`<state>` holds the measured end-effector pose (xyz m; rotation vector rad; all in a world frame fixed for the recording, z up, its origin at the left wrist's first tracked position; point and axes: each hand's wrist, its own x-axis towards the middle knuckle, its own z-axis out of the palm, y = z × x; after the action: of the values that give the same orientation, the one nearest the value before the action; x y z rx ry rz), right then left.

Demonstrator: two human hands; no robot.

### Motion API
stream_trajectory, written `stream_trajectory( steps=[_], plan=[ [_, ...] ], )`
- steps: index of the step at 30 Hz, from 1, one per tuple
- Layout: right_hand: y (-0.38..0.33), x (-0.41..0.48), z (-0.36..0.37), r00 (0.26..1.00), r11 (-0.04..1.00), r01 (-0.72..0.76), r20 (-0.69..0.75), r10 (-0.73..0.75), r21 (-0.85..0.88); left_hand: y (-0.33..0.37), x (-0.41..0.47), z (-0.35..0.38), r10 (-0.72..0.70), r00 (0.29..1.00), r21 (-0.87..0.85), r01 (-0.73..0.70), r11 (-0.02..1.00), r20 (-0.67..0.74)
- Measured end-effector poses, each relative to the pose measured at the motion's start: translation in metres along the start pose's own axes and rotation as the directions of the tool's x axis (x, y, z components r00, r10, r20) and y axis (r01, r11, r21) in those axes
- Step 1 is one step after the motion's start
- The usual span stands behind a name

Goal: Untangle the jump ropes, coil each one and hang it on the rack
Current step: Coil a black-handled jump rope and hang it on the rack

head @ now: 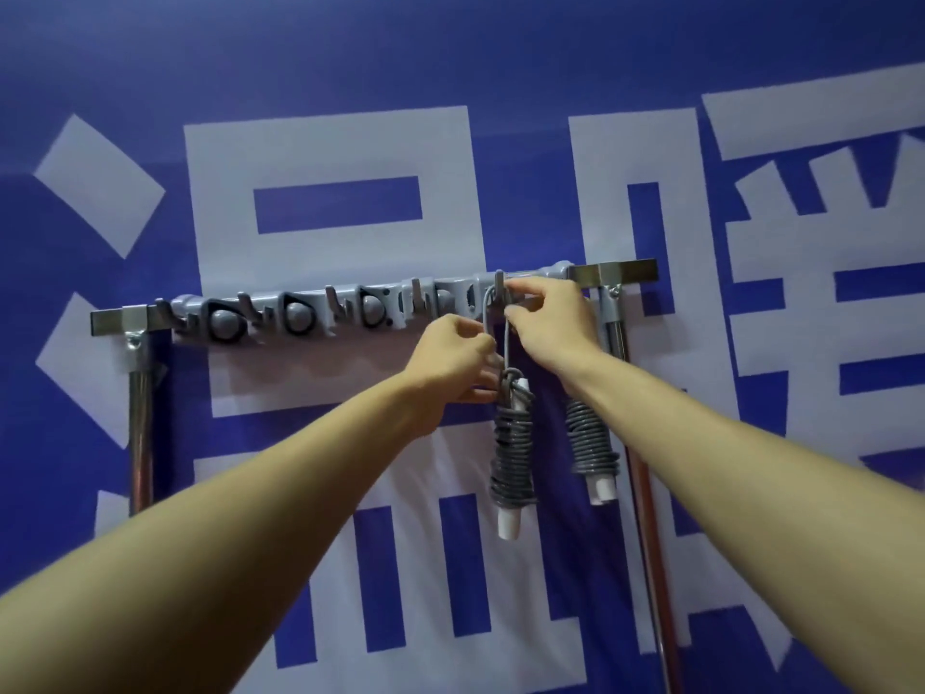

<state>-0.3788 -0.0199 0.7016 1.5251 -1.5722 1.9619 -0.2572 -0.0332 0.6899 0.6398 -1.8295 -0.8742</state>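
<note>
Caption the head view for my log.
Left hand and right hand hook the loop of a coiled grey white-handled jump rope onto the grey plastic rack, beside a second coiled rope.

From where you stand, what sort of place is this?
Probably a sports-equipment storage spot, perhaps at a gym or school. A grey hook rack on a metal frame holds two coiled jump ropes, and a big blue banner with white characters hangs behind it.

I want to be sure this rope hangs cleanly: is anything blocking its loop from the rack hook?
Nothing visible: the loop sits over the hook, pinched by the left hand and right hand; the other coiled rope hangs clear to the right.
</note>
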Motion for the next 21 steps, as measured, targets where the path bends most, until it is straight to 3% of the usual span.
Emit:
stream_trajectory(
  steps=[5, 10, 15, 21],
  plan=[
    [0.006, -0.057, -0.02, 0.991, 0.963, 0.125, 0.076, -0.11, -0.239, -0.032, -0.035, -0.015, -0.05, 0.997, 0.097, 0.054, 0.994, -0.051],
    [0.032, -0.138, -0.031, 0.935, 0.909, 0.18, 0.354, -0.038, -0.375, -0.077, -0.115, -0.016, -0.143, 0.988, 0.207, 0.127, 0.97, 0.065],
    [0.074, -0.248, -0.036, 0.734, 0.84, 0.196, 0.644, 0.217, -0.506, -0.141, -0.209, -0.008, -0.278, 0.927, 0.338, 0.185, 0.923, 0.251],
    [0.143, -0.382, -0.034, 0.474, 0.807, 0.144, 0.756, 0.452, -0.573, -0.238, -0.319, 0.019, -0.438, 0.795, 0.432, 0.248, 0.867, 0.421]
  ],
)
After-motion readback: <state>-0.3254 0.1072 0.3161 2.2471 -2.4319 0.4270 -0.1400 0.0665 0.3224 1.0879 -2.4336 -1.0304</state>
